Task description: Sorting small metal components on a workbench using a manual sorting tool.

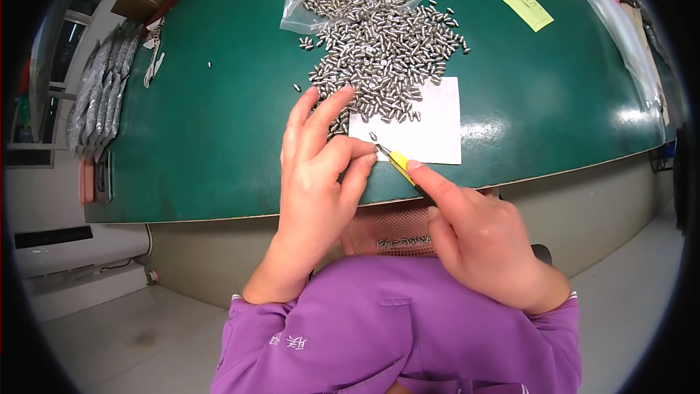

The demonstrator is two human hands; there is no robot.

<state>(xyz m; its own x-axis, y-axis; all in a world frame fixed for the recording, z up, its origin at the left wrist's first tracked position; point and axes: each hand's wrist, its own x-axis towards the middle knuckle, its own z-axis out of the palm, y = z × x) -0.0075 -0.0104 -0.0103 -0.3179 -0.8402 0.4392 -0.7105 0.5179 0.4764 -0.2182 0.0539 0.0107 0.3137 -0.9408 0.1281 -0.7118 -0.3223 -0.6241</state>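
Head view: the person's two bare hands at close work, as I follow them from a distance. The left hand (313,175) brings thumb and index finger nearly together, its other fingers raised; whether a piece sits in this pinch is too small for me to tell. The right hand (488,226) is closed around a yellow-and-black pointed hand tool (398,160), index finger laid along it, the dark tip at the left fingertips. Just beyond the pinch, a single small metal piece (373,136) lies on the white sheet (441,124). Farther out from both grips spreads the pile of metal pieces (386,51), reaching back into the clear plastic bag (294,24); nearer the body than the pinch, a pink perforated basket (364,237) shows below the edge of the green table (211,146). For good control, I judge that the left pinch should stay steady and low over the sheet, while light index pressure guides the tip, angled clear of the skin, since small smooth pieces may slip.
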